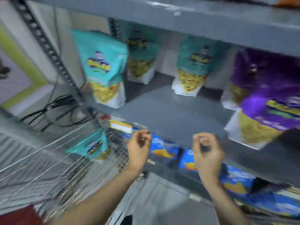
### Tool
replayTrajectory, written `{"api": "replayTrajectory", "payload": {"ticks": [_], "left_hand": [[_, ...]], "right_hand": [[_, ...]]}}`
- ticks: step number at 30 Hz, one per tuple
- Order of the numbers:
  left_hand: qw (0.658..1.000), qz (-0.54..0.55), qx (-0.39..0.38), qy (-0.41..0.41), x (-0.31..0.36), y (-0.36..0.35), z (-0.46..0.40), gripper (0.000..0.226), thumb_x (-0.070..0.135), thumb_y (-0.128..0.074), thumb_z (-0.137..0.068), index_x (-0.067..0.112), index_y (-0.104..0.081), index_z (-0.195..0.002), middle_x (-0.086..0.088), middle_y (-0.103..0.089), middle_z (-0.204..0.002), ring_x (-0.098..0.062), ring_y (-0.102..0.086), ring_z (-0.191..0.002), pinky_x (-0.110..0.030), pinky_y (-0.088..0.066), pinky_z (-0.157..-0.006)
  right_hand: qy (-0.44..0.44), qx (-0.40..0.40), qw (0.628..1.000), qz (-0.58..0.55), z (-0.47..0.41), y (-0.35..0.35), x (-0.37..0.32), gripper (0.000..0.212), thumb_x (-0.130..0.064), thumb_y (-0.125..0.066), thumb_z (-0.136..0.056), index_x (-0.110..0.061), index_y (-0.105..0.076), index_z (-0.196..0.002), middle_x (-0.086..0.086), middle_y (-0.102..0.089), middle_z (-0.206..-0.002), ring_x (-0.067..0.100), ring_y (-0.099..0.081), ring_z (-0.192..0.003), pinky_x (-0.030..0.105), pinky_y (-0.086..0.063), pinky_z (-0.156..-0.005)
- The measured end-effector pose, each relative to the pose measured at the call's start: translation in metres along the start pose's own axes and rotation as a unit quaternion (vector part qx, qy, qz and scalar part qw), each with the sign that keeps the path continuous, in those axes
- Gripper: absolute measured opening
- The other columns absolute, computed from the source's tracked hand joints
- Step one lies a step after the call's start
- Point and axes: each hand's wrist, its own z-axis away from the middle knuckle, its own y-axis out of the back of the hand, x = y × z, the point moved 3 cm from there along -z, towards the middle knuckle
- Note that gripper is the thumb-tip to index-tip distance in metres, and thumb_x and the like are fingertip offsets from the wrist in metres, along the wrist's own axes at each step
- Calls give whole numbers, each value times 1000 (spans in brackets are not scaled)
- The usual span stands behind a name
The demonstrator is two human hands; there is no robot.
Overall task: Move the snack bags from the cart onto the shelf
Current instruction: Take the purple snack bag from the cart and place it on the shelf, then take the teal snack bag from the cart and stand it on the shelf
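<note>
The picture is motion-blurred. Three teal snack bags stand upright on the grey shelf: one at the left front, one behind it, one in the middle. Purple snack bags fill the shelf's right side. One teal bag lies in the wire cart at lower left. My left hand and my right hand hover in front of the shelf's front edge, fingers curled, nothing in either. Both are apart from every bag.
Blue snack bags sit on the lower shelf, running off to the right. A perforated metal upright frames the rack's left side, with black cables hanging beside it. Another shelf board spans above. A price label is stuck on the shelf edge.
</note>
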Motion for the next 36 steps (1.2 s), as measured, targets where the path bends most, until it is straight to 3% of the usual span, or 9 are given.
{"api": "replayTrajectory", "payload": {"ticks": [3, 8, 12, 16, 21, 25, 28, 33, 36], "left_hand": [[991, -33, 89, 93, -60, 100, 1, 11, -8, -60, -88, -2, -59, -98, -18, -64, -91, -17, -57, -73, -8, -47, -63], [942, -131, 151, 270, -147, 232, -28, 47, 4, -78, -76, 1, -51, -115, -23, -67, -110, -32, -63, -83, -33, -52, -60], [950, -100, 123, 268, -187, 272, -66, 74, -10, -76, -73, -4, -34, -133, -30, -54, -133, -41, -58, -117, -54, -50, -98], [962, -93, 94, 238, -207, 276, -95, 43, -1, -72, -81, -9, -54, -120, -34, -62, -123, -16, -59, -84, -20, -55, -67], [965, -82, 78, 236, -207, 282, -92, 25, 13, -60, -93, -3, -62, -114, -23, -68, -120, -23, -62, -96, -40, -49, -86], [970, -134, 41, 197, -165, 284, -71, 27, 26, -57, -96, 4, -66, -110, -15, -74, -110, -31, -70, -101, -49, -56, -93], [978, -148, 29, 146, -107, 281, -57, 29, 33, -53, -97, 8, -67, -103, -8, -76, -100, -29, -73, -93, -50, -60, -84], [992, -115, -2, 41, 7, 250, -27, 24, 36, -51, -96, 18, -66, -101, -4, -78, -99, -21, -75, -90, -45, -61, -79], [994, -96, -36, -41, 67, 218, -21, 17, 37, -54, -94, 29, -69, -95, 10, -79, -94, -7, -74, -85, -27, -60, -72]], "right_hand": [[-49, -251, 966, -19, 55, -118, -14, 28, -2, -68, -83, -28, -61, -75, 3, -64, -60, 10, -58, -53, 23, -46, -56], [-99, -453, 886, 28, 139, -262, -2, 8, 4, -67, -79, -2, -66, -73, -4, -54, -49, -1, -50, -44, 15, -37, -49], [-159, -478, 858, 101, 156, -334, 34, 25, -10, -69, -83, 0, -66, -105, 16, -75, -101, 26, -71, -89, 20, -45, -71], [-139, -531, 825, 132, 141, -395, 53, 74, -21, -73, -82, -11, -35, -145, 14, -57, -139, 31, -57, -122, 42, -48, -101], [-187, -539, 820, 38, 147, -426, 54, 26, -20, -72, -85, -10, -70, -109, 4, -71, -102, 11, -60, -71, 17, -43, -53], [-177, -504, 845, -13, 151, -386, 39, 10, -22, -69, -88, -12, -73, -88, -14, -67, -74, 6, -61, -68, 27, -52, -59], [-91, -442, 891, -52, 148, -335, -9, 39, -30, -65, -89, -30, -47, -55, -24, -53, -47, -3, -42, -40, 13, -29, -43], [43, -320, 944, -60, 106, -228, -94, 39, -46, -56, -90, -41, -40, -55, -30, -52, -55, -3, -41, -42, 7, -21, -40], [99, -247, 961, -70, 68, -171, -129, 38, -46, -57, -92, -48, -40, -57, -24, -47, -52, 2, -34, -42, 6, -19, -44]]}}
